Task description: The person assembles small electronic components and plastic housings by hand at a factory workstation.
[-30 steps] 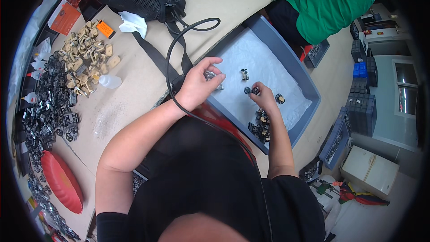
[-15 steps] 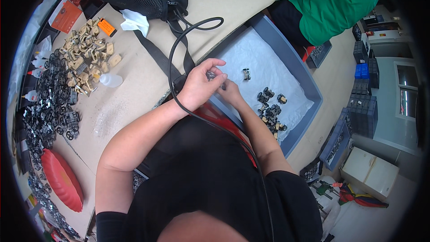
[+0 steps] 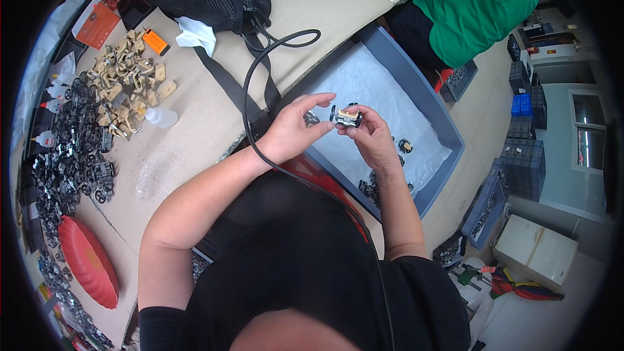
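Note:
My right hand (image 3: 376, 136) pinches a small wheeled chassis (image 3: 346, 117), tan and silver with black wheels, above the grey bin (image 3: 448, 168). Close by on its left is my left hand (image 3: 291, 129), thumb and index finger apart near the chassis. Small silver-dark parts (image 3: 312, 118) lie in the left palm under the curled fingers; their kind is too small to tell. Inside the bin, a white sheet (image 3: 385, 73) carries several wheeled chassis, among them one with a tan part (image 3: 405, 145). My right hand and forearm hide some of them.
Tan parts (image 3: 133, 84) and black wheeled pieces (image 3: 71, 136) are heaped on the left table, near a white bottle (image 3: 161, 117) and a red tray (image 3: 90, 261). A black cable (image 3: 246, 94) crosses by my left wrist. A person in green (image 3: 478, 16) sits beyond the bin.
My right hand has come up from behind the left, turned, and now shows a wheeled chassis between its fingers. The single chassis on the far part of the sheet is no longer plainly visible.

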Tool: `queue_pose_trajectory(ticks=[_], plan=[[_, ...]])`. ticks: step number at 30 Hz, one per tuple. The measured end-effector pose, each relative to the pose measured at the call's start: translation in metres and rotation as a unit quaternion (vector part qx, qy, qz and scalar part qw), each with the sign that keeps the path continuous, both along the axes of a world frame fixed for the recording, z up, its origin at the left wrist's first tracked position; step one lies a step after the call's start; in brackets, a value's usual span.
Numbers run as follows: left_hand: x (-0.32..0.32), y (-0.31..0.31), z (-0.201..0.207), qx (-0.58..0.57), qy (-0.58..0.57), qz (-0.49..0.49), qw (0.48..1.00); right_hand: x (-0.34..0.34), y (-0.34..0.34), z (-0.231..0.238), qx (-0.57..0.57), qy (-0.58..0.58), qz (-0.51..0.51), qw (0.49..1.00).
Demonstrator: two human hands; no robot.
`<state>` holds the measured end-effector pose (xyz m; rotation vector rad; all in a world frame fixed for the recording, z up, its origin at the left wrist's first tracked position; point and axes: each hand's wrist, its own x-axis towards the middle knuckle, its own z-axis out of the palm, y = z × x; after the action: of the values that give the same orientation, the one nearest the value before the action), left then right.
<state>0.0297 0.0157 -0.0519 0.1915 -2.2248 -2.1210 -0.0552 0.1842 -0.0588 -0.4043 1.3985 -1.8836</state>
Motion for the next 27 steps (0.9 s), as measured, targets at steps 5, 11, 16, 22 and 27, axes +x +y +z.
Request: queue_pose_trajectory(ticks=[5, 11, 16, 22, 27], plan=[[0.001, 0.001, 0.009, -0.039, 0.049, -0.025, 0.998, 0.006, -0.002, 0.005, -0.043, -0.029, 0.029, 0.998], [0.001, 0.002, 0.008, 0.003, 0.063, -0.019, 0.998, 0.006, -0.005, 0.007, -0.047, -0.021, 0.032, 0.998], [0.001, 0.001, 0.013, -0.017, 0.052, -0.02, 0.998, 0.008, -0.006, 0.013, -0.049, -0.025, 0.012, 0.998], [0.0, 0.001, 0.011, -0.009, 0.057, -0.03, 0.998, 0.004, -0.002, 0.006, -0.044, 0.003, 0.035, 0.998], [0.001, -0.001, 0.013, -0.036, 0.058, -0.046, 0.997, 0.005, -0.003, 0.011, -0.017, 0.028, 0.037, 0.999]])
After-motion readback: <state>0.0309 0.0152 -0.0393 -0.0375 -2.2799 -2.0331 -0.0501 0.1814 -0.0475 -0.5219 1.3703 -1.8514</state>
